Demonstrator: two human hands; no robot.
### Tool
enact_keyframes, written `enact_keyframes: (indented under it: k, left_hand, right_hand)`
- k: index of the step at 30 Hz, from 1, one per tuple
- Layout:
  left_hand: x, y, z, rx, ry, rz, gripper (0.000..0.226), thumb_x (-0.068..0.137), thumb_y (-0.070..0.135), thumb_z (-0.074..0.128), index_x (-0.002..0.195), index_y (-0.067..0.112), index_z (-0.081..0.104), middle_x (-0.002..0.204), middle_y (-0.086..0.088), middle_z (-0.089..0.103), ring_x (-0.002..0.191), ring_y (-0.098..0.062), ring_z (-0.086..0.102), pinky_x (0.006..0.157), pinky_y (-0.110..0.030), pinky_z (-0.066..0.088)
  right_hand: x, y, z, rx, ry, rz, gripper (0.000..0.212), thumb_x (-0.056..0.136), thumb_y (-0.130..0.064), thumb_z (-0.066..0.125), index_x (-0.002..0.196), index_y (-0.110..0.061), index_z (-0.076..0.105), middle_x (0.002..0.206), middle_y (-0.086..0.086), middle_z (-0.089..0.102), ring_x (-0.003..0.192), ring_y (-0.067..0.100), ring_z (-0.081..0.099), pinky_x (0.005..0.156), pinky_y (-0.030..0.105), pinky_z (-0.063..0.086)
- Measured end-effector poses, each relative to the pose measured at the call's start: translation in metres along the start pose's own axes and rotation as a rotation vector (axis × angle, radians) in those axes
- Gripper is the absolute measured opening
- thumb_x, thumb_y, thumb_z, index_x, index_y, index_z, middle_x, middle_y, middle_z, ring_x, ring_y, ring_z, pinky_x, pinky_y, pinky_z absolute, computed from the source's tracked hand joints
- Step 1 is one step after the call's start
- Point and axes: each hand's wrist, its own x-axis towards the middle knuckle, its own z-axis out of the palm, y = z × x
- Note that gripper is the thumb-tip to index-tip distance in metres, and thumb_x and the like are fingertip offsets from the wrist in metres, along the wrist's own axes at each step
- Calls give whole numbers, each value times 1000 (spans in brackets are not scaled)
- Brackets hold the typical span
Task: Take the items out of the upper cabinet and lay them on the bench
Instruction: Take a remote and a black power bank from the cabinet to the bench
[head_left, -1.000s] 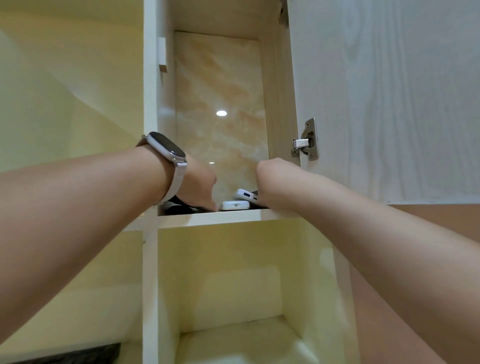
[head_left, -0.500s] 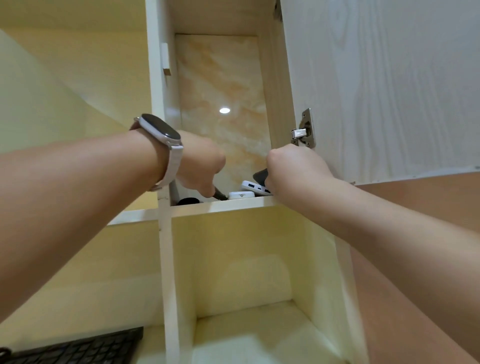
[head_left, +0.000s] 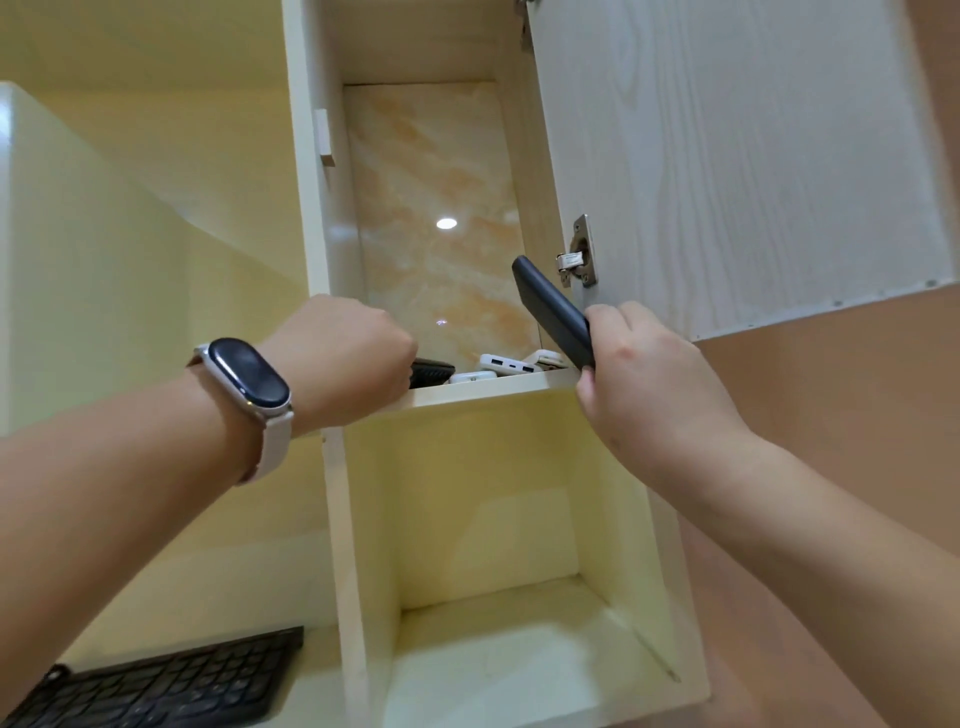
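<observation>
The right hand (head_left: 649, 374) grips a dark slim device (head_left: 553, 312) by its lower end, long axis tilted up-left over the shelf lip (head_left: 493, 389), while the left hand (head_left: 348, 358) closes on a black item (head_left: 431, 370) just beside it, white devices (head_left: 506, 362) lying between both hands.

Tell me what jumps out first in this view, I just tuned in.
The right hand grips a dark slab-shaped device, tilted, at the upper shelf's right end. The left hand, smartwatch on its wrist, closes on a black item there; white power banks lie between.
</observation>
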Motion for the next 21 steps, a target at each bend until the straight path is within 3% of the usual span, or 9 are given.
enact_keyframes:
  k: [3, 6, 8, 13, 18, 21]
  left_hand:
    - [-9, -2, 0, -111, 13, -64, 37, 97, 49, 40, 86, 19, 59, 81, -1, 57, 70, -25, 59, 49, -27, 38]
    - [-22, -5, 1, -292, 35, -143, 31, 94, 47, 49, 88, 18, 56, 86, -1, 50, 75, -24, 54, 48, -28, 32]
    - [-34, -6, 4, -421, 87, -196, 26, 91, 45, 55, 91, 19, 56, 87, 0, 47, 77, -24, 53, 51, -31, 38]
    - [-62, 4, 12, -569, 235, -291, 25, 86, 39, 53, 81, 16, 44, 78, -1, 41, 74, -28, 45, 59, -44, 50]
    - [-94, 27, 10, -620, 350, -415, 21, 92, 39, 51, 92, 18, 49, 70, -2, 56, 59, -29, 52, 48, -34, 42]
    - [-113, 45, 6, -772, 423, -438, 22, 92, 37, 54, 107, 21, 53, 66, 4, 59, 53, -23, 55, 47, -36, 48]
  right_hand:
    - [-7, -2, 5, 48, -19, 20, 16, 90, -11, 54, 106, -9, 50, 91, 2, 39, 71, 26, 38, 61, 31, 27]
    - [-14, -4, 11, 119, -61, 77, 18, 91, -13, 52, 108, -11, 45, 93, 5, 48, 71, 28, 43, 58, 33, 29]
    - [-19, -3, 16, 204, -83, 115, 22, 91, -15, 52, 110, -12, 41, 92, 4, 50, 71, 31, 45, 57, 34, 31]
    - [-32, -2, 27, 450, -68, 175, 22, 91, -18, 53, 109, -16, 41, 83, 0, 53, 73, 30, 54, 58, 39, 45]
    - [-50, -4, 26, 793, -110, 303, 21, 91, -21, 57, 108, -28, 46, 82, -8, 60, 74, 12, 60, 62, 37, 52]
    - [-63, -5, 25, 878, -133, 346, 18, 90, -20, 58, 101, -29, 49, 82, -11, 60, 70, 6, 59, 58, 30, 52]
